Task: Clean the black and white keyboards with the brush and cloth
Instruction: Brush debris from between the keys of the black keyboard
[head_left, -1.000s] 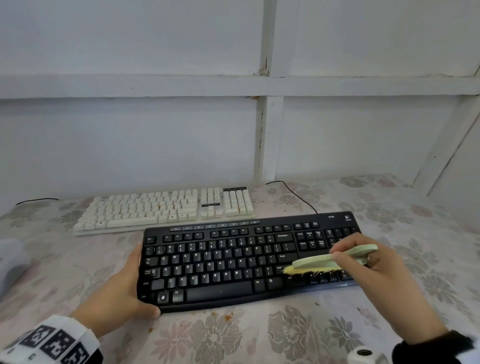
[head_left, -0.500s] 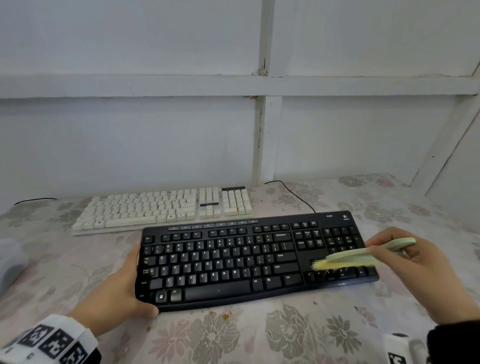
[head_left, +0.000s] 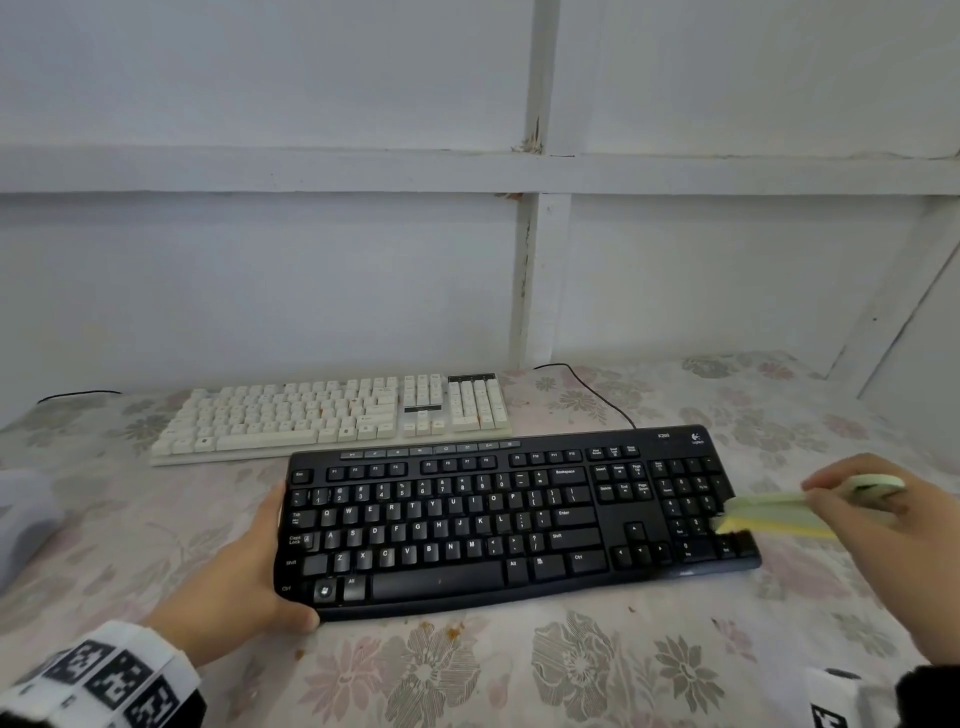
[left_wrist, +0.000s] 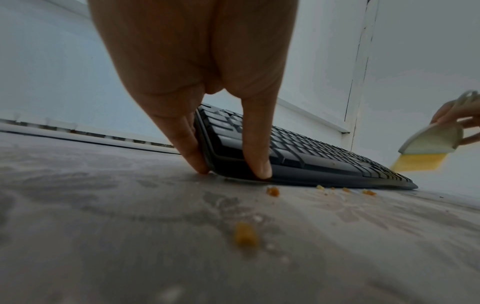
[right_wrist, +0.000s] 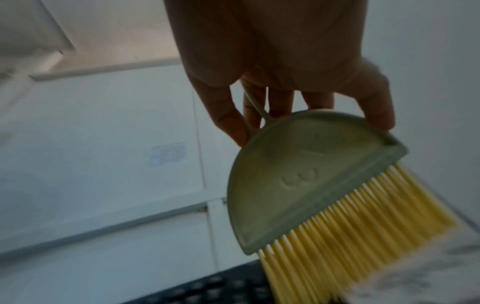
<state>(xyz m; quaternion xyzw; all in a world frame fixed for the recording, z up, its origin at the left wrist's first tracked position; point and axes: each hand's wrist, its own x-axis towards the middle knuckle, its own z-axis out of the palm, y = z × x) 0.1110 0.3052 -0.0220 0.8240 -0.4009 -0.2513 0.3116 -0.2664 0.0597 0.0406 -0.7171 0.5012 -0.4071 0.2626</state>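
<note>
The black keyboard (head_left: 498, 519) lies in front of me on the flowered tablecloth, and the white keyboard (head_left: 332, 415) sits behind it to the left. My left hand (head_left: 244, 582) grips the black keyboard's left end (left_wrist: 215, 156), thumb on the front corner, fingers along the side. My right hand (head_left: 893, 535) holds a pale green brush (head_left: 779, 512) with yellow bristles (right_wrist: 350, 232) over the number pad at the right end. The brush head (right_wrist: 306, 176) is held by its edge and thin handle. The brush (left_wrist: 428, 148) shows blurred in the left wrist view.
Orange crumbs (left_wrist: 245, 236) lie on the cloth in front of the black keyboard, several near its front edge (head_left: 452, 631). A pale blurred object (head_left: 26, 525) sits at the far left. A black cable (head_left: 597, 395) runs back toward the white panelled wall.
My right hand has swept the brush rightward along the black keyboard, from the arrow-key area to the number pad at the right end. The left hand has stayed on the left end.
</note>
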